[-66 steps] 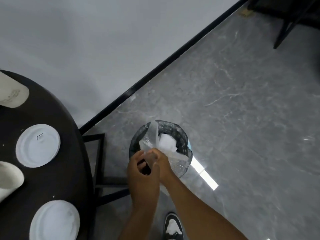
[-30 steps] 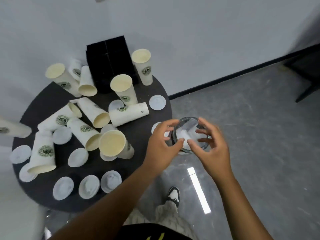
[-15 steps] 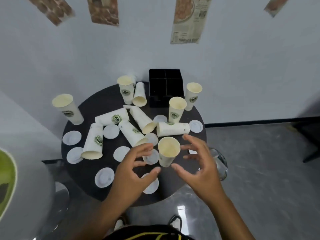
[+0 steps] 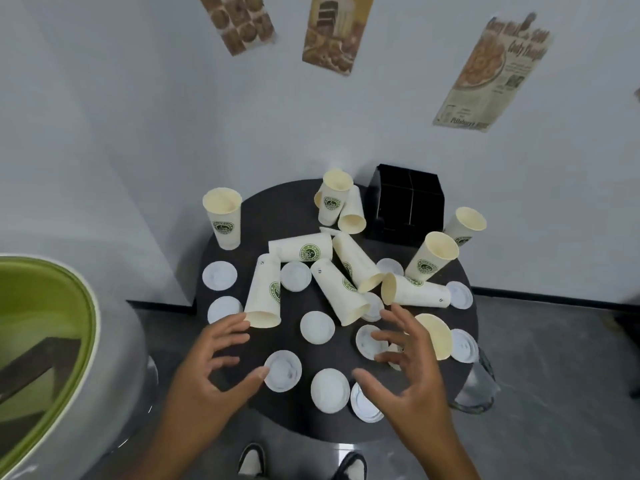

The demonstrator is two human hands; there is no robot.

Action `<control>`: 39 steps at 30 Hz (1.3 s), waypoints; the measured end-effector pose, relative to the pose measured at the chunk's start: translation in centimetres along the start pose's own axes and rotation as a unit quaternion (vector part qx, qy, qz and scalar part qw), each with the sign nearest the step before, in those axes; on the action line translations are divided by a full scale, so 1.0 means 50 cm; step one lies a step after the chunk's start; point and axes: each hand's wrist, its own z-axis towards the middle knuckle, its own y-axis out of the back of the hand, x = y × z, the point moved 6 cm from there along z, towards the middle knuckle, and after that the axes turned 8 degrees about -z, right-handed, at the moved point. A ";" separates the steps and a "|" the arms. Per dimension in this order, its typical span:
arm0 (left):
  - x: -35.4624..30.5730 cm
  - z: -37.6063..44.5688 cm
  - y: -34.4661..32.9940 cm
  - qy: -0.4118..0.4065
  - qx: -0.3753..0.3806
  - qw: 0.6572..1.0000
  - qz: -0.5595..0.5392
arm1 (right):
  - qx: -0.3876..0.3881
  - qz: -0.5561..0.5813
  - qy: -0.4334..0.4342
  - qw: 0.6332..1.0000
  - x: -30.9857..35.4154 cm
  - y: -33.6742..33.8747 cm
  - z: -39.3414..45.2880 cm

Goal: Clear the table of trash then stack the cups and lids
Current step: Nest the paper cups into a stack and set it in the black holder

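Head view: left hand [image 4: 211, 368], right hand [image 4: 403, 367] (grip spread, empty) above lids [image 4: 317, 326], cups [image 4: 265, 292] beyond.

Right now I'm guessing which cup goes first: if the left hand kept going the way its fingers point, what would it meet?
Probably the tipped-over paper cup; the left hand reaches toward its open mouth, though height is unclear.
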 end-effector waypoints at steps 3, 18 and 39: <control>0.021 0.009 0.020 0.006 0.001 1.000 -0.008 | -0.008 -0.002 -0.011 1.000 -0.008 -0.009 0.000; 0.057 0.035 0.000 0.055 0.020 0.998 0.023 | -0.004 -0.020 -0.121 0.992 -0.134 0.102 -0.058; 0.070 0.018 -0.112 0.098 0.026 0.988 0.120 | -0.034 -0.198 -0.165 0.966 -0.353 0.170 0.062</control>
